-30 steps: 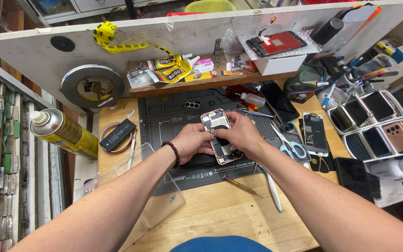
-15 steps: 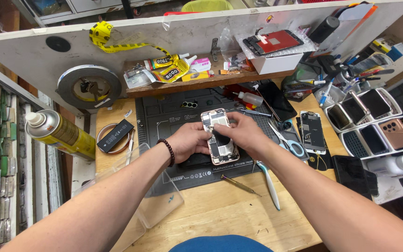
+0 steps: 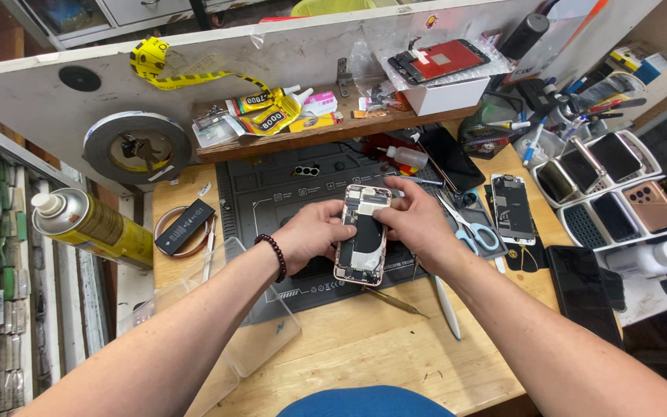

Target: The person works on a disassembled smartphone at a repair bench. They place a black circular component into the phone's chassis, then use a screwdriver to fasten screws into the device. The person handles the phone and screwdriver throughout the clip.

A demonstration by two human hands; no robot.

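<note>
Our left hand and right hand in a closed grip on an opened phone, backless, dark battery and small parts exposed, pinkish frame, held just above the grey mat on the counter, blue-handled scissors nearby

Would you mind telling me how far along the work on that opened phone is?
Done: the opened phone has its screen off, its insides exposed. In hand: the left hand holds it over the dark work mat while the right hand presses on its black battery area. Left: the phone is not yet closed; no screen is fitted. A loose battery lies beside the mat, scissors to the right.
</note>
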